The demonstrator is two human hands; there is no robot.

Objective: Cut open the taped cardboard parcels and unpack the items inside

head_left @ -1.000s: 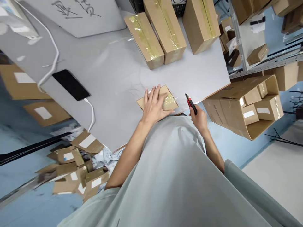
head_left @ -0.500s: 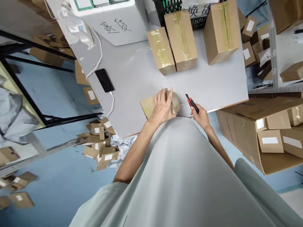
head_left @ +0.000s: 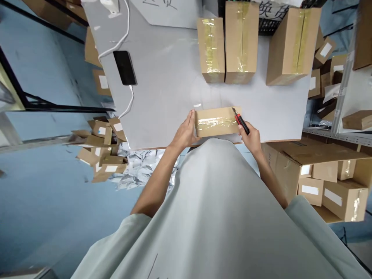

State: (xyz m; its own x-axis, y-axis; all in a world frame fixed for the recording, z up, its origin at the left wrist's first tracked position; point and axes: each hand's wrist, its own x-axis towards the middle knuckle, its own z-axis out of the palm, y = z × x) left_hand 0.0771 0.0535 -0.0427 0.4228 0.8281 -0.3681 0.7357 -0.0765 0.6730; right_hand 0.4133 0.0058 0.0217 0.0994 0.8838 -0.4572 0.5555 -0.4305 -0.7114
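Observation:
A small cardboard box [head_left: 217, 130], its top seam covered by shiny tape, lies lengthwise near the table's front edge. My left hand [head_left: 185, 131] grips its left end, fingers straight along the end face and thumb towards me. At the box's other end, my right hand [head_left: 250, 137] is closed round a red and black utility knife [head_left: 242, 124]. The knife's blade points away from me, over the box's right end; whether it touches the cardboard I cannot tell.
Three taped cartons, among them a tall carton [head_left: 241, 42], stand across the table [head_left: 162, 89]. A phone [head_left: 124, 68] with a white cable lies left. An open large carton [head_left: 281, 170] holding boxes stands at the right; flattened boxes [head_left: 101, 149] are piled below left.
The small box has turned, and its taped seam now faces up. My left hand has shifted to its left end. The knife in my right hand has come over the box's right end.

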